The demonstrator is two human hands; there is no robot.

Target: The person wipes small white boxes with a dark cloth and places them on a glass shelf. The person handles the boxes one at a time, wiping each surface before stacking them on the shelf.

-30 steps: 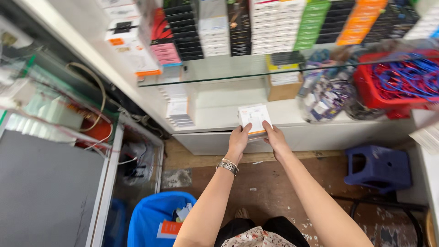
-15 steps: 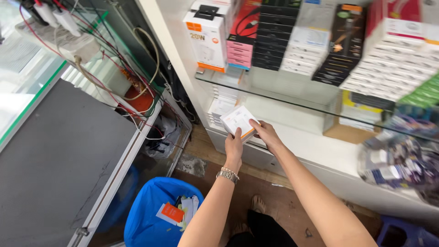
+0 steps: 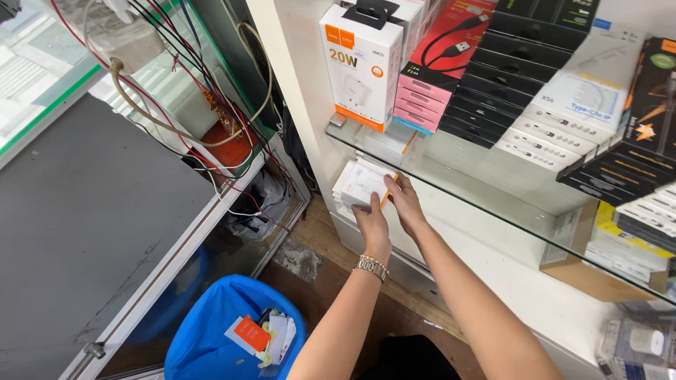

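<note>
Both my hands reach under the glass shelf to the white lower shelf. My left hand, with a metal watch on the wrist, grips the near edge of a small white box with an orange side. My right hand holds the same box at its right edge. The box lies flat on or against a low stack of similar white boxes at the shelf's left end. Whether it rests fully on the stack I cannot tell.
Stacked white, pink and black product boxes fill the glass shelf above. A blue bin with scraps stands on the floor below left. A grey counter and tangled cables lie to the left. A cardboard box sits at right.
My view has swung left and moved closer. Both hands carried the white box leftward along the shelf to the stack of similar boxes under the glass.
</note>
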